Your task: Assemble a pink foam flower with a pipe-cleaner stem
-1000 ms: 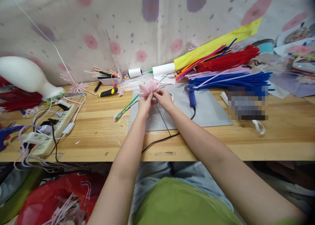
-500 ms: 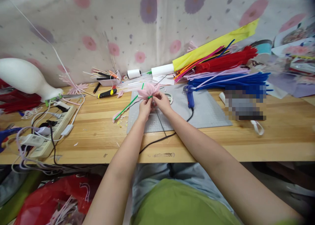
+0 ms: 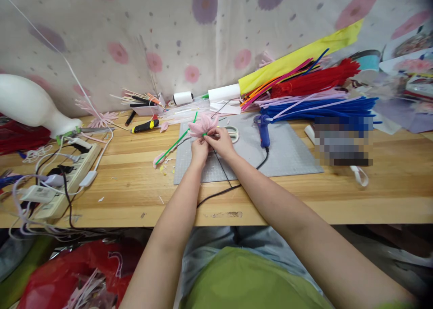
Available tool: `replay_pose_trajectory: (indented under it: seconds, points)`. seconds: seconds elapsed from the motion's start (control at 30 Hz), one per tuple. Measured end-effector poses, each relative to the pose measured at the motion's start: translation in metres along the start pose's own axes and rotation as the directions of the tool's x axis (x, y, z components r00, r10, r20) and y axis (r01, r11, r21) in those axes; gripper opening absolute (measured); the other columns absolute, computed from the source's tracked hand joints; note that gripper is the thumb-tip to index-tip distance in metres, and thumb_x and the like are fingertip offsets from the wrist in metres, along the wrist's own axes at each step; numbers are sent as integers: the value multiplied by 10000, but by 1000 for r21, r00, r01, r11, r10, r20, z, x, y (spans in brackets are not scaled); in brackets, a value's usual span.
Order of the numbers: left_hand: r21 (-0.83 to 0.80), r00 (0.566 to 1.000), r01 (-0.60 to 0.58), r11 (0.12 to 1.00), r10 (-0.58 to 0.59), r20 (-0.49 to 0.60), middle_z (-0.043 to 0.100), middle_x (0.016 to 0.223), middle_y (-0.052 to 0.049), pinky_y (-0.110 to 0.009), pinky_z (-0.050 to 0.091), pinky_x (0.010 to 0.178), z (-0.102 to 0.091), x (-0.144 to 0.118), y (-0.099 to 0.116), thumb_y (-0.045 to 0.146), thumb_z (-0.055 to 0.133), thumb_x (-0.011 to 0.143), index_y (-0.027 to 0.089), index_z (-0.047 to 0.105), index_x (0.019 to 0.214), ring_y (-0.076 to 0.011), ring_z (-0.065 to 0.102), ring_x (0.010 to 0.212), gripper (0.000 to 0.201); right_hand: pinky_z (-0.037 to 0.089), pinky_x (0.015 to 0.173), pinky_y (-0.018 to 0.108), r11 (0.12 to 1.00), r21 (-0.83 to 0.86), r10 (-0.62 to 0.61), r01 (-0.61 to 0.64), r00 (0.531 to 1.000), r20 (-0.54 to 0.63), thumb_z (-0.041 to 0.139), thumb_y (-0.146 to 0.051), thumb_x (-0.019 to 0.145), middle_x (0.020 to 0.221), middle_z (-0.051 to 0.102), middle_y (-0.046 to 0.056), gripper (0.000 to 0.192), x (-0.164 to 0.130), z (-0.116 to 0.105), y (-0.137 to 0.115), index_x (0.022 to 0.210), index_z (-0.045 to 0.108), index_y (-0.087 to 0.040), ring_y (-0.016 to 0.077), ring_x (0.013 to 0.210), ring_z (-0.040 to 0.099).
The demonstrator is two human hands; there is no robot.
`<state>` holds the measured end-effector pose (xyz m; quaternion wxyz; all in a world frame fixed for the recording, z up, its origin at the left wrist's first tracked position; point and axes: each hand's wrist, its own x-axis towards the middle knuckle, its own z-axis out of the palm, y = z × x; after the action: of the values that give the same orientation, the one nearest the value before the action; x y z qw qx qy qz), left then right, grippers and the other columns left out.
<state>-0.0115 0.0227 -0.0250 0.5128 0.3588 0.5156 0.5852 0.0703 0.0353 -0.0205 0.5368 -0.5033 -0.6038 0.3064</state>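
While both hands pinch it above grey mat [image 3: 287,151]: pink flower [image 3: 202,124] just beyond fingertips, left hand [image 3: 199,147] gripping base, right hand [image 3: 220,141] closed on green stem [image 3: 176,142], stem axis running down-left.

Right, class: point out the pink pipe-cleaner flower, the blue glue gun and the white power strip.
pink pipe-cleaner flower [image 3: 203,124], head view, petals
blue glue gun [image 3: 263,131], head view, body
white power strip [image 3: 64,180], head view, top face
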Motion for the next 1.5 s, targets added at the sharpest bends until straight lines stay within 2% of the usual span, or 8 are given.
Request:
replay_pose_trajectory:
  seconds: [0.1, 0.23, 0.57, 0.67, 0.83, 1.1, 1.23, 1.5]
  points:
    - [119, 997, -67, 991, 72, -36, 609, 580, -16, -228, 447, 573, -3, 5, -8, 220, 597, 718, 134, 606, 674, -129, 579, 594, 97, 415, 889, 365, 996, -87, -10, 4, 998, -68, 651, -250, 650, 835, 522, 35, 78, -1, 3, -3, 683, 609, -193, 187, 890, 516]
    - [272, 988, -131, 953, 150, -49, 571, 539, -3, -209, 396, 530, -4, 9, -14, 288, 612, 719, 148, 602, 655, -122, 545, 566, 155, 439, 830, 331, 998, -38, 45, -49, 995, -91, 592, -198, 688, 813, 492, 22, 36, 3, 5, -2, 657, 602, -184, 156, 792, 519]
    - [602, 956, -222, 767, 292, -19, 632, 670, -57, -246, 375, 590, 1, -8, 1, 215, 540, 771, 144, 610, 700, -143, 539, 604, 122, 430, 816, 345, 982, -188, 14, -27, 997, -70, 588, -266, 703, 817, 523, 30, 82, 0, 3, -6, 684, 622, -194, 177, 822, 515]
    - [484, 974, -185, 855, 227, -28, 584, 602, -20, -229, 360, 554, 3, -7, 0, 259, 542, 790, 152, 572, 666, -115, 501, 542, 166, 434, 805, 329, 989, -133, 54, -69, 992, -111, 562, -248, 713, 821, 523, 29, 85, 3, 3, -4, 665, 601, -189, 165, 799, 516]
    - [115, 1000, -14, 993, 15, -10, 486, 496, 43, -193, 331, 489, 8, -5, -1, 223, 563, 780, 158, 506, 629, -67, 421, 439, 173, 428, 836, 350, 988, -92, 115, -128, 984, -136, 562, -248, 719, 818, 520, 37, 87, 8, 1, -2, 658, 570, -186, 173, 805, 517]
    - [-112, 990, 132, 985, -125, 68, 503, 509, 56, -161, 330, 468, 6, -9, 11, 187, 576, 752, 146, 541, 692, -44, 435, 433, 81, 423, 805, 339, 986, -155, 44, -67, 988, -151, 507, -247, 763, 842, 524, 47, 69, 2, 3, -2, 715, 526, -200, 175, 796, 506]
    - [-230, 973, 226, 947, -206, 108, 531, 541, 39, -171, 371, 463, 0, -8, 16, 322, 551, 789, 149, 569, 764, -58, 480, 436, 175, 415, 762, 313, 990, -137, 1, -15, 995, -102, 464, -261, 797, 828, 560, 44, 82, -1, 6, -3, 755, 504, -203, 175, 796, 522]
    - [-221, 982, 182, 958, -168, 82, 526, 553, 45, -155, 422, 488, -2, -7, 18, 448, 644, 745, 155, 544, 763, -50, 507, 464, 310, 398, 692, 301, 991, -130, 26, -33, 998, -60, 431, -276, 817, 782, 602, 23, 85, -5, 5, -6, 790, 485, -216, 172, 718, 532]
